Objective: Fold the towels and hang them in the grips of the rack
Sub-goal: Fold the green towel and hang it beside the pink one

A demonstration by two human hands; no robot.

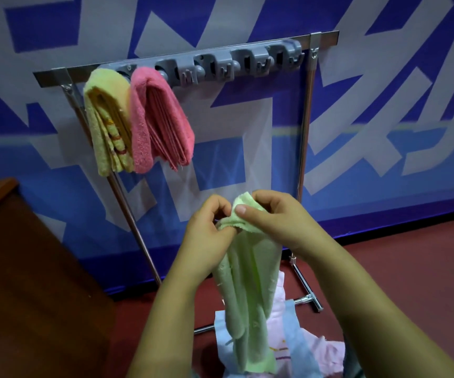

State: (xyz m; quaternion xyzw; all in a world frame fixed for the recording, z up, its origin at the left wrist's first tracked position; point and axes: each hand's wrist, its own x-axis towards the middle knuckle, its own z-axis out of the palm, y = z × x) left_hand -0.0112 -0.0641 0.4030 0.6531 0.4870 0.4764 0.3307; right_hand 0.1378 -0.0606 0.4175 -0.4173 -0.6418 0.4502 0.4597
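Note:
A light green towel [247, 290] hangs folded lengthwise in front of me. My left hand [206, 236] pinches its top fold from the left, and my right hand [272, 216] pinches the same fold from the right, thumb on top. Behind stands the metal rack [306, 126] with a grey bar of grips [220, 65] along its top rail. A folded yellow towel [108, 124] and a folded pink towel [157, 121] hang in the two leftmost grips. The grips to their right hold nothing.
More towels, pale blue and pink [296, 347], lie in a heap on the red floor below my hands. A brown wooden cabinet [29, 282] stands at the left. A blue and white patterned wall [383, 105] is right behind the rack.

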